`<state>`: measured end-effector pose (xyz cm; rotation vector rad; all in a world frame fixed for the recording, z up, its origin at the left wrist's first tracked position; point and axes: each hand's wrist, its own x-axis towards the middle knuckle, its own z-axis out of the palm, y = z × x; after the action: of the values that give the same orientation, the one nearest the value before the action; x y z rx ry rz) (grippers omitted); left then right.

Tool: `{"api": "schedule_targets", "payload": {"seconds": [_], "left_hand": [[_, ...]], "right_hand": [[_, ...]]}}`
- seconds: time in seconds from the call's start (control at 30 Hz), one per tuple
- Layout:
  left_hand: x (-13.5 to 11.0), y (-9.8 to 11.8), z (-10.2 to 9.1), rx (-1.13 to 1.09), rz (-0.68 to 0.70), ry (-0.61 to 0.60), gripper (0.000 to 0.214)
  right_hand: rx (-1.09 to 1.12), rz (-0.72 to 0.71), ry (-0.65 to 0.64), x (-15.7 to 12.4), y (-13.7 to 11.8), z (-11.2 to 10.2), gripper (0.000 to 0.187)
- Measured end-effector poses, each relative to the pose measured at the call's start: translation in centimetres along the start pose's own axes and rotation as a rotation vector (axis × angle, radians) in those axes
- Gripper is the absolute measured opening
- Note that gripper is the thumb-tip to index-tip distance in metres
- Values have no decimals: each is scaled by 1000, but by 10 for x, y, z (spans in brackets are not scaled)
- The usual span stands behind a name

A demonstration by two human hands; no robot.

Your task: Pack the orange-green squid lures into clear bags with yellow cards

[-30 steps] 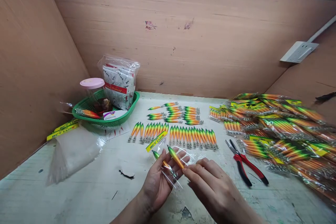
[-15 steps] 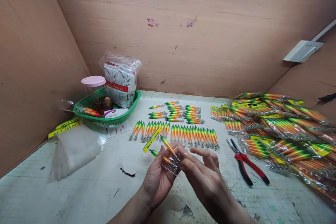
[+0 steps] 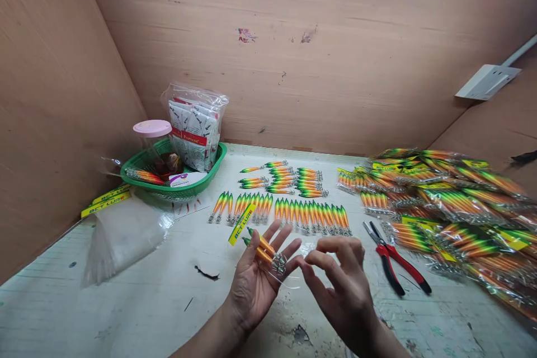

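Note:
My left hand (image 3: 255,279) lies palm up with its fingers spread. Its thumb presses a clear bag with a yellow "BCT LURE" header (image 3: 242,224) against the palm. Inside sit orange and green squid lures (image 3: 263,249), at least two, their hook crowns pointing towards my right hand. A thin white curved edge or strand (image 3: 287,284) shows below the hooks. My right hand (image 3: 342,277) is beside the left fingertips, thumb and index drawn together in a pinch; what lies between them I cannot make out. Beyond the hands, loose squid lures (image 3: 310,217) lie in rows on the table.
A heap of bagged lures (image 3: 453,201) covers the right side, with red-handled pliers (image 3: 396,263) in front. On the left are a fan of clear header bags (image 3: 126,238) and a green basket (image 3: 184,193) holding a lidded cup (image 3: 151,128) and packets (image 3: 193,137).
My right hand has drawn back to the right from the bag's hook end. The left fingers have spread, and the lures now lie lower and closer together in the palm.

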<state>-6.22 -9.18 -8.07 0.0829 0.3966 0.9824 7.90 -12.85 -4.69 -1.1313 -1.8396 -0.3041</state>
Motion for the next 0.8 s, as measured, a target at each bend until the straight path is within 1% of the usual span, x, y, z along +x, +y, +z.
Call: {"api": "schedule_targets", "payload": {"seconds": [0.07, 0.13, 0.17, 0.23, 0.27, 0.33, 0.37, 0.43, 0.53, 0.63, 0.8], "left_hand": [[0, 2, 0, 3, 4, 16, 45], [0, 3, 2, 4, 13, 57, 43], [0, 4, 3, 1, 16, 82, 42], [0, 4, 5, -7, 16, 122, 43], [0, 4, 6, -9, 15, 133, 43], [1, 4, 8, -5, 5, 142, 43], [1, 4, 8, -1, 0, 143, 42], [1, 4, 8, 14, -1, 143, 41], [1, 5, 8, 39, 15, 139, 42], [0, 6, 8, 60, 25, 124, 44], [1, 5, 6, 73, 16, 112, 38]], "right_hand": [[-59, 28, 41, -1, 17, -10, 8], [-146, 73, 13, -4, 50, -20, 2], [-208, 117, -33, -7, 71, -25, 3], [-307, 235, -296, -15, 114, -31, 14], [-311, 260, -369, -20, 133, -32, 15], [-299, 273, -466, -30, 161, -29, 11], [-287, 270, -490, -34, 169, -26, 12], [-275, 271, -523, -42, 176, -20, 16], [-259, 291, -539, -48, 174, -15, 15], [-215, 316, -547, -49, 173, -17, 14], [-157, 374, -529, -50, 177, -19, 11]]}}
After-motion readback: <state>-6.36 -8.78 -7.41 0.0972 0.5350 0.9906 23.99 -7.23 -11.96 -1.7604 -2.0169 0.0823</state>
